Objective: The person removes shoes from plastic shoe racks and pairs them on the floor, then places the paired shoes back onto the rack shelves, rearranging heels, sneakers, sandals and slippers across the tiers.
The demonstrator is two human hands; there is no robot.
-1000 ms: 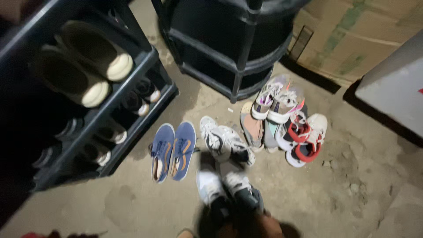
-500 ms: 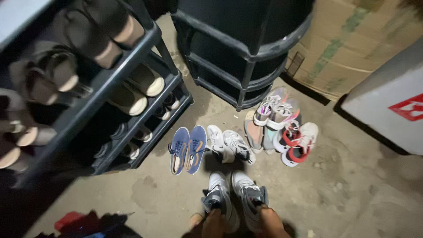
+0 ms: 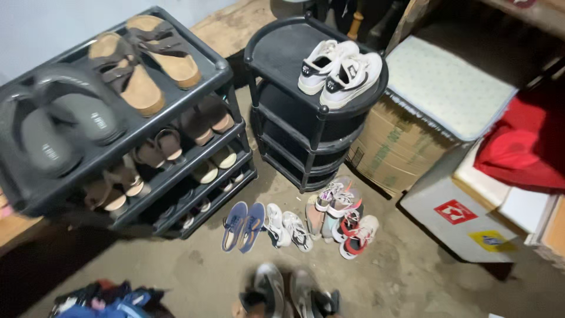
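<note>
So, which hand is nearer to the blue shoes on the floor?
Left. The left hand is at the bottom edge, directly below the blue shoes, gripping a grey sneaker. The right hand is hidden behind the other sneaker, farther to the right.

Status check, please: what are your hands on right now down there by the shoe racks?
Both hands low at frame edge, blurred, gripping a grey sneaker pair. Blue shoes and more sneakers lined on the floor ahead. Grip details unclear.

Dim light fell from above, deep shadow filled the shelf's (image 3: pixel 135 171) lower tiers, and motion blur smeared the grey shoes (image 3: pixel 285 291) at the bottom edge.
</note>
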